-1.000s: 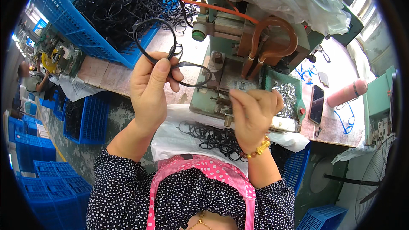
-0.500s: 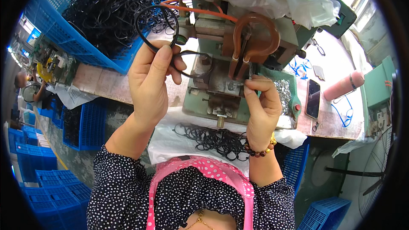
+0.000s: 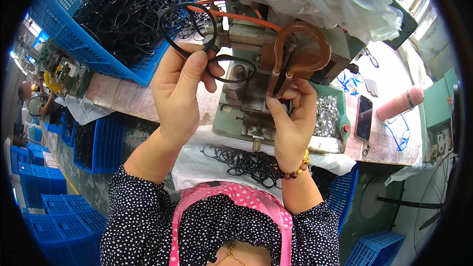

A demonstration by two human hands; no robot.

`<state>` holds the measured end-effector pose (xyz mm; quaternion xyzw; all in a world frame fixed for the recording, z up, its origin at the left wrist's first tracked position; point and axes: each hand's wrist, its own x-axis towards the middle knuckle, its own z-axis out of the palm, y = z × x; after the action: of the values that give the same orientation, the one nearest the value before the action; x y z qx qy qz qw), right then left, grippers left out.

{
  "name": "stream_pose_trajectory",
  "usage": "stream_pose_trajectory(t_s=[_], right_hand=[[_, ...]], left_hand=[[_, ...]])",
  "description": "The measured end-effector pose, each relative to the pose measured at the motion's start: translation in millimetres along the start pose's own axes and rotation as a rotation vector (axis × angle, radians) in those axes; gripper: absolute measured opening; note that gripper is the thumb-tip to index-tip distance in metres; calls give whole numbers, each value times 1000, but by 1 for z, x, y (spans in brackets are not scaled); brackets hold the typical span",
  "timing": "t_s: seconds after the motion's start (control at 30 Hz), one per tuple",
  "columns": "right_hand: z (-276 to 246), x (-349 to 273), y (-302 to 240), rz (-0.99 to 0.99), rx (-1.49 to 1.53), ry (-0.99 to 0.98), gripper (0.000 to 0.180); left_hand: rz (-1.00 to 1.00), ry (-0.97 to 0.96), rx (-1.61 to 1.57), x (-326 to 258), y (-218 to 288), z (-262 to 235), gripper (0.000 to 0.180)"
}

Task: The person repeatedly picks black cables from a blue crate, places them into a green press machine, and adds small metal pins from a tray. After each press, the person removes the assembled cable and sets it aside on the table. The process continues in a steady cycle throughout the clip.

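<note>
At a cluttered workshop bench point(image 3: 123, 96), the left hand point(image 3: 180, 88) pinches black elastic loops point(image 3: 197, 34) while the right hand point(image 3: 290, 118) pinches something tiny at the green machine point(image 3: 246, 103), many loops in the blue crate point(image 3: 106, 64) unprocessed.

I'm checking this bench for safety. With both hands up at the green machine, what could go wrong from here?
The right hand pinches right at the machine under the copper loop, so fingers might get caught or burned. The black cord loops in the left hand dangle near it and may snag.
</note>
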<state>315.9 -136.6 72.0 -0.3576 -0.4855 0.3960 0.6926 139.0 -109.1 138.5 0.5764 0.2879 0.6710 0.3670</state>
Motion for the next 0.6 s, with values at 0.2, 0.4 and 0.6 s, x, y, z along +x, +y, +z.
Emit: stream_pose_trajectory(t_s=[0.2, 0.4, 0.6], right_hand=[[-18, 3, -4, -54, -119, -34, 43], [-45, -1, -13, -29, -89, 91, 32], [-89, -4, -6, -370, -498, 333, 27]], left_hand=[[20, -280, 203, -26, 6, 18, 12], [19, -374, 336, -21, -9, 33, 10], [360, -441, 490, -15, -12, 33, 16]])
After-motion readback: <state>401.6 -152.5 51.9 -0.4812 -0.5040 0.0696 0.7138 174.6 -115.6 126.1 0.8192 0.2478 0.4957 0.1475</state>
